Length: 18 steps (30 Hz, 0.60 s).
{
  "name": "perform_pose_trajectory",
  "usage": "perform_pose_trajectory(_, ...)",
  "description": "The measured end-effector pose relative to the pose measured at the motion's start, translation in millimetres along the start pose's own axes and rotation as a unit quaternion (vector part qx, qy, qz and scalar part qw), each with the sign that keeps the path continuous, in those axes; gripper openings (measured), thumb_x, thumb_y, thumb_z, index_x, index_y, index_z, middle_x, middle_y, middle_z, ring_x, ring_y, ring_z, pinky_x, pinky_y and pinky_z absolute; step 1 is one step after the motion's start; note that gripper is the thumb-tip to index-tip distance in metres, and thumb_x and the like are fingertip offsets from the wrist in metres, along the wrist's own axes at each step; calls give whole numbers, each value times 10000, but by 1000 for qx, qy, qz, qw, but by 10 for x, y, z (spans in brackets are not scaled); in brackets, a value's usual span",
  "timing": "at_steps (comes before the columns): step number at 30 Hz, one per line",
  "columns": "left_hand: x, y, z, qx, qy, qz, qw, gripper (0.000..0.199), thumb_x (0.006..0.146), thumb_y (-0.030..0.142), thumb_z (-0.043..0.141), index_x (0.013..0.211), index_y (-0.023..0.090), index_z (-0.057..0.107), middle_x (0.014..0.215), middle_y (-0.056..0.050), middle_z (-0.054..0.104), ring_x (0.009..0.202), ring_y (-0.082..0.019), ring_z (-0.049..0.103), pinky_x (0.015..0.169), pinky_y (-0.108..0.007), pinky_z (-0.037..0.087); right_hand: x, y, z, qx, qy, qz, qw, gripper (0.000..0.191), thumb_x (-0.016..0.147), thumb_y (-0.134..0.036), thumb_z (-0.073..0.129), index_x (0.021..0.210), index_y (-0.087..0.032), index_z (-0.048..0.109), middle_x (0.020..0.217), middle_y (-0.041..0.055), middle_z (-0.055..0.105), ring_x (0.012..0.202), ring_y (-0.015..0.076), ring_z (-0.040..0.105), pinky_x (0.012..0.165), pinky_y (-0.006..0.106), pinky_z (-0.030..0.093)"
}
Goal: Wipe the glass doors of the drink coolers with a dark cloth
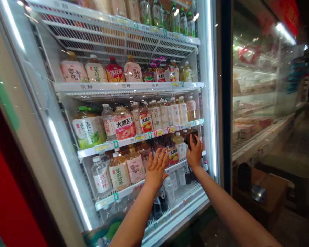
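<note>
A lit drinks fridge [128, 86] with a glass front fills the middle of the view, its shelves lined with bottles. My left hand [156, 169] is raised flat against or just before the glass, fingers spread, holding nothing, in front of the lower bottles. To its right my right hand [194, 151] grips a small dark object [191, 137], which I cannot make out exactly. A green-capped bottle pack [89, 128] stands at the left of the middle shelf. Below it is a clear water bottle [101, 176], beside a jasmine tea bottle [119, 171].
Another lit display case [254, 89] with shelves of goods extends to the right. A brown box [266, 197] and a dark stool [290, 168] stand at the lower right. Bright light strips edge the fridge. A red surface [7, 192] is at the lower left.
</note>
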State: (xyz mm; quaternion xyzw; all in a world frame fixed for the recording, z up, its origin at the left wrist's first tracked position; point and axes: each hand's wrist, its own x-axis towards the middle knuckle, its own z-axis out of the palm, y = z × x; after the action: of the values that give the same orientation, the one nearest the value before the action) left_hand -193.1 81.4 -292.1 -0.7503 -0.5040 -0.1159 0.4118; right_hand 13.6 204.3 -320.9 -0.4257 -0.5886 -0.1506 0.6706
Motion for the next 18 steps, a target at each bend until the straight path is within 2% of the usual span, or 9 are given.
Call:
perform_pose_trajectory(2,3,4,-15,-5,-3,-2,1000,1076,803,480,761,1633,200,136,1690,-84,104,1552,-274,-127,1278,-570,-39,-225,6,-38,-8,-12,4,1000,789,881,-59,429,1607,-333,283,1555,119,408,1467,299,360,1158,601,375)
perform_pose_trajectory(4,6,4,-23,-9,-4,-3,1000,1099,794,473,764,1634,198,112,1691,-88,94,1553,-275,-131,1278,-567,-43,-345,-36,-65,1,-51,-37,998,816,859,-38,419,1605,-342,286,1568,93,406,1477,282,343,1167,575,380)
perform_pose_trajectory(6,7,0,-25,-11,-6,-1,1000,1122,780,474,767,1635,199,96,1693,-88,87,1552,-275,-139,1278,-568,-43,-262,-69,-69,16,-82,-89,993,838,831,-21,414,1593,-359,317,1595,47,396,1499,261,309,1190,540,364)
perform_pose_trajectory(8,7,-5,-22,-10,-9,2,1000,1132,770,482,768,1635,197,95,1695,-85,81,1550,-278,-147,1276,-571,-50,-27,-43,-49,19,-88,-114,989,836,822,-16,409,1576,-376,354,1602,8,407,1516,244,287,1211,521,336)
perform_pose_trajectory(10,9,-6,-16,-11,-12,1,1000,1128,771,484,764,1635,198,98,1695,-80,78,1548,-276,-151,1273,-572,-58,195,51,-13,5,-76,-89,993,826,834,-18,389,1573,-386,355,1601,-9,421,1535,237,257,1224,540,301)
perform_pose_trajectory(12,13,-3,-11,-14,-16,-2,1000,1119,775,477,763,1634,202,102,1694,-76,74,1546,-272,-153,1271,-570,-66,240,179,25,-13,-56,-15,998,793,878,-46,364,1600,-364,291,1623,10,394,1556,246,210,1225,583,276)
perform_pose_trajectory(15,24,4,-5,-23,-22,-6,999,1115,770,456,776,1633,202,118,1693,-76,60,1543,-270,-161,1267,-564,-80,-78,307,53,-23,-35,85,995,729,956,-151,352,1641,-281,139,1684,82,260,1575,283,142,1206,640,276)
perform_pose_trajectory(18,33,2,1,-33,-22,-7,999,1108,769,436,777,1633,203,124,1693,-74,67,1543,-265,-159,1266,-563,-80,-460,297,41,-17,-58,83,995,742,972,-196,365,1647,-250,62,1711,102,156,1584,300,74,1191,660,290)
